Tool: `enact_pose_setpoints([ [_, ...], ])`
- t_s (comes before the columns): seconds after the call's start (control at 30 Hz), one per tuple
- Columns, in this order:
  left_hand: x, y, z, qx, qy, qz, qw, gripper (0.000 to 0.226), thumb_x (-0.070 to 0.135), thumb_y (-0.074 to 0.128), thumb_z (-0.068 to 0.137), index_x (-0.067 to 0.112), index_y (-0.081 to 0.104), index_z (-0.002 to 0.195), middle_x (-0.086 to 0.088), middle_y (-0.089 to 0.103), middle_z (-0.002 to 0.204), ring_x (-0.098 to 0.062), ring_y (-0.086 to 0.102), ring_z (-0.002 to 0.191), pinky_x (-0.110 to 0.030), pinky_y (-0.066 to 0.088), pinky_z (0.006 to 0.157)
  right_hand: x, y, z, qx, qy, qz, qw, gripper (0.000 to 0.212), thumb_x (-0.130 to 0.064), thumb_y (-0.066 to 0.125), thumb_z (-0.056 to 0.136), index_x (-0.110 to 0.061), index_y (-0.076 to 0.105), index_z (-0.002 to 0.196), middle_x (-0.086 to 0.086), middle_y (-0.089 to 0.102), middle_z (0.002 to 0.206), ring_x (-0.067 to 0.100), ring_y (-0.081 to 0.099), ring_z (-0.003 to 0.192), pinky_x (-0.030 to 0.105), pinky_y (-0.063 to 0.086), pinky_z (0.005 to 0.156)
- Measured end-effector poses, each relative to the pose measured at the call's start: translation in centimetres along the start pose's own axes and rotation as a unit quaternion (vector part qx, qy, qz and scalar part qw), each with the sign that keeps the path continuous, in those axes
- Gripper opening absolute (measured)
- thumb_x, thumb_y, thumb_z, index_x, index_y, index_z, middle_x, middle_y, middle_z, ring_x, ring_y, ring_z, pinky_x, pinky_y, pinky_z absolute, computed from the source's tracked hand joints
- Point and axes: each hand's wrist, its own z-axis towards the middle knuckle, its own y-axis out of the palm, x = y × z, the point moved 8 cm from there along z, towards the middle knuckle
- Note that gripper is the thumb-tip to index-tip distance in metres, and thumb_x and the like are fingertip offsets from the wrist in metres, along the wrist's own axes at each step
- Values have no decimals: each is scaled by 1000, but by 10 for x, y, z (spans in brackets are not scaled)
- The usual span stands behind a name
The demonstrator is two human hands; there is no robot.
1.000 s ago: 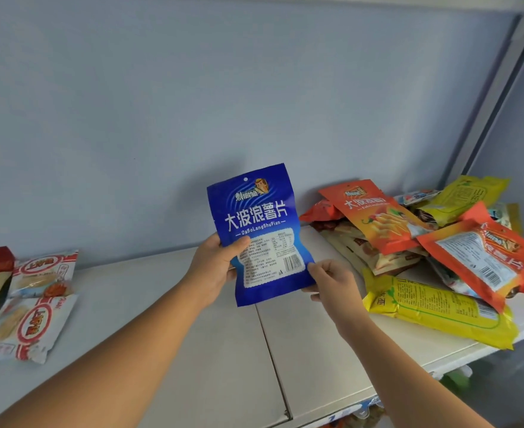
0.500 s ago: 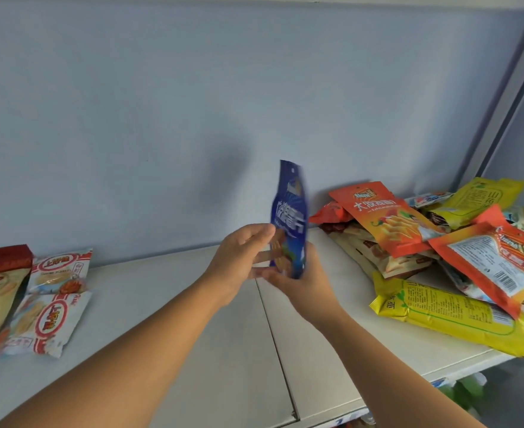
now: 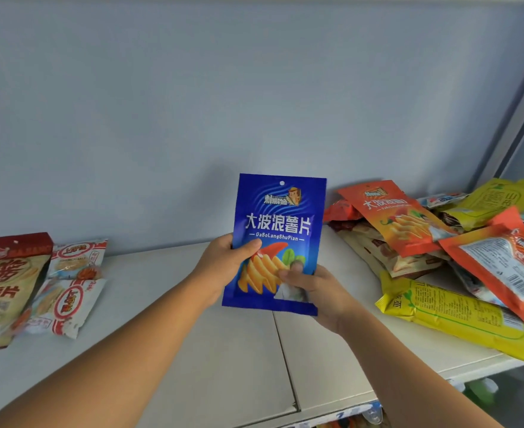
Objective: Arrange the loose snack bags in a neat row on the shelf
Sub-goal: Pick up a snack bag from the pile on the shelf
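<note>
A flat, glossy blue foil snack bag (image 3: 280,230) with white lettering, a picture of ridged yellow crisps and a small round hang hole at its top seal is held upright and facing the camera, above the middle of the shelf and in front of the matte pale blue wall (image 3: 254,88). The left hand (image 3: 223,267) grips the bag's left edge, with the thumb pressed flat on the front. Its other fingers are hidden behind the foil, so I cannot tell how they lie. The right hand (image 3: 313,288) pinches the lower right corner, fingers (image 3: 291,274) curled over the printed face.

The smooth white shelf (image 3: 211,366) is made of two panels that meet at a thin seam just below the bag. At its right end lies a loose, overlapping heap of crinkled bags: an orange foil bag of crisps (image 3: 399,220) tilted on top, an orange bag turned to show its white printed label (image 3: 501,267), a long yellow plastic pack (image 3: 449,316) near the front edge and a yellow-green bag (image 3: 495,196) at the back. Well apart, at the left end, a large red-and-cream bag (image 3: 4,285) lies flat beside two small white-and-red packets (image 3: 75,257), one behind the other. A grey metal upright (image 3: 520,103) rises at the far right.
</note>
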Motion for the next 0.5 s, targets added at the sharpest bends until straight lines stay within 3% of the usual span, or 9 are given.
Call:
enact_pose_setpoints([
  [0.2, -9, -29, -16, 97, -3, 38, 995, 22, 42, 68, 92, 24, 67, 104, 6, 78, 96, -10, 76, 84, -26, 60, 68, 17, 14, 9, 1, -6, -62, 998, 39, -37, 70, 94, -14, 62, 124, 4, 78, 114, 27, 75, 108, 52, 58, 99],
  [0.5, -36, -126, -55, 225, -45, 82, 970, 29, 46, 66, 93, 20, 68, 106, 3, 77, 97, -16, 74, 89, -40, 61, 82, 56, 98, 36, -40, 14, -161, 986, 41, -51, 64, 97, -17, 64, 121, 2, 79, 110, 24, 77, 101, 49, 61, 94],
])
